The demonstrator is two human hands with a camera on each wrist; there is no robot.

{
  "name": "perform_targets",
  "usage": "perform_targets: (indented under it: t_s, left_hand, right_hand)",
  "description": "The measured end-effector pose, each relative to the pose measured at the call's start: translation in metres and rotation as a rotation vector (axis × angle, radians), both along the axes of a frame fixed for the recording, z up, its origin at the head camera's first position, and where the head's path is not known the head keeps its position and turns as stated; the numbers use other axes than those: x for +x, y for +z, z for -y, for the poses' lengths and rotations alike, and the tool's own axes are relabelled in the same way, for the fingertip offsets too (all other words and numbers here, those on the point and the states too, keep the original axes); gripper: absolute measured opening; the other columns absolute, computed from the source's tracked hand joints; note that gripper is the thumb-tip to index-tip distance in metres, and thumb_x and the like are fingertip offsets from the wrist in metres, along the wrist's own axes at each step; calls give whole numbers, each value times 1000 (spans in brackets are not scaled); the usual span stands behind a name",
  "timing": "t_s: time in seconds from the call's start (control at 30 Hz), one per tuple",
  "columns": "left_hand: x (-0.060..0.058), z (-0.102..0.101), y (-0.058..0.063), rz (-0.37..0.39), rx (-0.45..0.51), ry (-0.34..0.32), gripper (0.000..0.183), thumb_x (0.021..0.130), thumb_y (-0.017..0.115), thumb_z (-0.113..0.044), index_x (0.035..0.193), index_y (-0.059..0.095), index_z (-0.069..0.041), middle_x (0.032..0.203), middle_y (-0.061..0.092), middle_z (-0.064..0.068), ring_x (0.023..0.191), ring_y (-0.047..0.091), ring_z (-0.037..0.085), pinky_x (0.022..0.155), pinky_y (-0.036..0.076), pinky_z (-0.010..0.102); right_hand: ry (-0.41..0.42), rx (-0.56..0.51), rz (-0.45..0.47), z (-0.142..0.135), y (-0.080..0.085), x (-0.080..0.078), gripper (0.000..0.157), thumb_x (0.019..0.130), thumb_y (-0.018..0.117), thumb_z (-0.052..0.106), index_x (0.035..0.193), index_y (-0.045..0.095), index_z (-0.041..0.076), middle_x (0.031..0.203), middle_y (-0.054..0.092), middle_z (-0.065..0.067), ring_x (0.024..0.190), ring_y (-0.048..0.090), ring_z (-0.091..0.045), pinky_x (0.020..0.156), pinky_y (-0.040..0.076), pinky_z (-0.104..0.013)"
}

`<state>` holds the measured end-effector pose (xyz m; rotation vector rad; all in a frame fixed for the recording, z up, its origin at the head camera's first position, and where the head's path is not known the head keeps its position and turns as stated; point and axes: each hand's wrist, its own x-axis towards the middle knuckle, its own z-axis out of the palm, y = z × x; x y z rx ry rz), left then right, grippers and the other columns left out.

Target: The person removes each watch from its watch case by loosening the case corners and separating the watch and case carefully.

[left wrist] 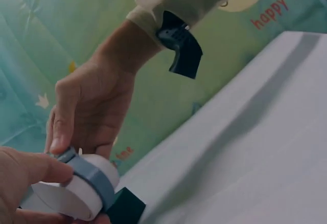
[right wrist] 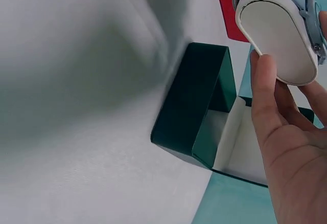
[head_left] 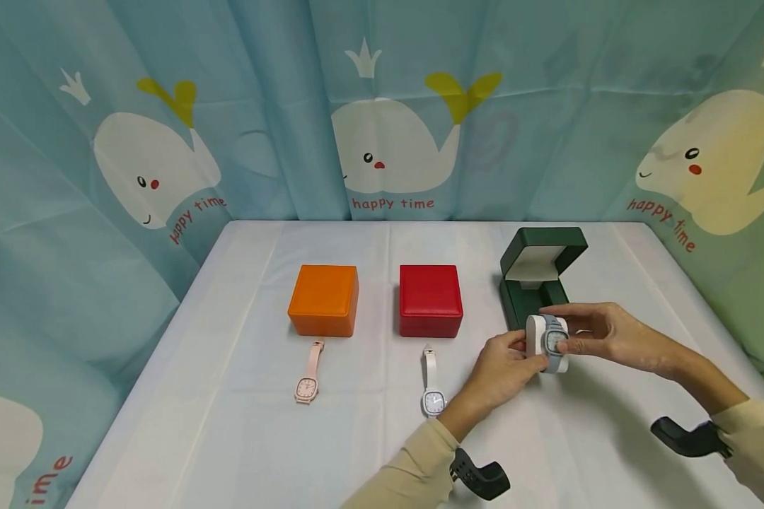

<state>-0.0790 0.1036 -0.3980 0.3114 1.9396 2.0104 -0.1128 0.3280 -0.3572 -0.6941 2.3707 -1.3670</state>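
A blue-grey watch is strapped round a white watch pillow, held up in front of an open green watch box. My left hand grips the pillow from its left side, thumb at the front. From the right, my right hand pinches the watch and pillow, its thumb on the watch case. In the right wrist view the pillow's flat white end faces the camera, with fingers of the right hand against it. The green box's lid stands raised, showing its white lining.
A closed orange box and a closed red box stand to the left. Before the orange one lies a pink watch; a white watch lies before the red one, near the left forearm. A whale-print curtain surrounds the white-covered table.
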Motion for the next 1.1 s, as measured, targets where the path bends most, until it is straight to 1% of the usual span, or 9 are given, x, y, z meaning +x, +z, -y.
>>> perform_targets:
  t_s: [0.07, 0.23, 0.4, 0.5, 0.6, 0.73, 0.8, 0.9, 1.1]
  left_hand:
    - [0, 3, -1, 28, 8, -20, 39, 94, 70, -7, 132, 63, 3, 99, 69, -3, 86, 64, 2, 78, 53, 18]
    - [0, 7, -1, 108, 34, -32, 38, 94, 72, -9, 129, 65, 3, 97, 69, -2, 84, 62, 3, 78, 54, 20]
    - [-3, 8, -2, 116, 56, -35, 35, 94, 72, -7, 126, 66, 6, 97, 71, 0, 83, 65, 7, 81, 56, 25]
    - [-5, 10, -2, 112, 56, -32, 33, 93, 73, -7, 123, 67, 8, 96, 72, 0, 83, 65, 7, 80, 57, 26]
    - [-8, 11, -3, 122, 65, -33, 30, 92, 74, -5, 118, 69, 7, 93, 72, 0, 80, 66, 9, 77, 57, 26]
    - [-10, 15, -5, 144, 95, -49, 25, 91, 75, -4, 112, 71, 8, 87, 71, 0, 76, 69, 17, 74, 59, 29]
    - [-11, 17, -6, 157, 120, -58, 23, 90, 75, -2, 110, 71, 9, 85, 71, -1, 76, 70, 20, 73, 60, 30]
    - [-12, 19, -6, 176, 147, -68, 22, 90, 74, 0, 110, 70, 9, 85, 70, -1, 77, 70, 21, 72, 60, 30]
    - [-13, 22, -7, 192, 147, -84, 21, 90, 73, 1, 109, 70, 8, 88, 73, 4, 80, 72, 24, 73, 60, 30]
  right_hand:
    - [-11, 16, -10, 2, -1, 3, 50, 95, 68, 1, 141, 51, -11, 120, 67, -12, 103, 67, -17, 80, 56, -28]
    - [-71, 44, -50, 4, -4, 11, 51, 95, 69, 4, 142, 51, -7, 121, 65, -11, 100, 67, -19, 78, 55, -27]
    - [-73, 18, -100, 8, -6, 16, 59, 91, 75, 1, 144, 50, -4, 133, 59, -5, 105, 65, -17, 83, 57, -29]
    - [-89, 23, -143, 12, -9, 19, 68, 85, 81, 2, 145, 49, -1, 139, 55, -2, 111, 62, -12, 88, 54, -25]
    - [-111, 22, -176, 17, -14, 23, 75, 81, 85, 3, 146, 48, -1, 144, 51, -10, 117, 57, -5, 93, 48, -18]
    - [-141, -2, -166, 25, -22, 28, 80, 80, 87, 3, 147, 45, -3, 146, 47, -23, 119, 54, 1, 93, 46, -15]
    - [-155, -14, -156, 28, -25, 30, 81, 80, 87, 3, 148, 44, -4, 145, 47, -24, 117, 56, 1, 92, 47, -16]
    - [-168, -24, -150, 31, -27, 31, 81, 80, 86, 3, 148, 43, -6, 143, 49, -23, 115, 58, 0, 91, 48, -16]
    - [-173, -25, -143, 32, -27, 33, 81, 80, 86, 3, 148, 43, -5, 143, 49, -22, 116, 57, 1, 91, 48, -16]
